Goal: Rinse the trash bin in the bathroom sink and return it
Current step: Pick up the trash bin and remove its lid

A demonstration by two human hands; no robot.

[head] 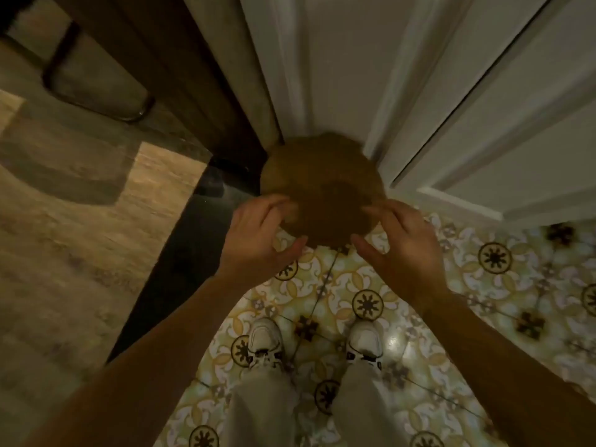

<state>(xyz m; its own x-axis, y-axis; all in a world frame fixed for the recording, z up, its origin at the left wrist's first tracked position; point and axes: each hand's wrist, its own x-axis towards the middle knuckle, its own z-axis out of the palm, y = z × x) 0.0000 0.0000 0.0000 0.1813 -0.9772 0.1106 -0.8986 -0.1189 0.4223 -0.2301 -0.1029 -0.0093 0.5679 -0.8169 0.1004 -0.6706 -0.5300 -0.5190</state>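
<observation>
A round brown trash bin [322, 185] stands on the patterned tile floor in the corner by a white door, seen from above and blurred. My left hand [258, 237] hovers at its near left rim with fingers spread and curved, thumb below. My right hand [403, 243] mirrors it at the near right rim, fingers spread. Whether either hand touches the bin cannot be told; neither grips it.
A white panelled door [483, 108] and white frame [322, 59] rise right behind the bin. A dark wooden door frame [180, 75] and a dark threshold strip [180, 246] lie to the left, with wood-look flooring [64, 253] beyond. My white shoes [264, 343] stand on the tiles.
</observation>
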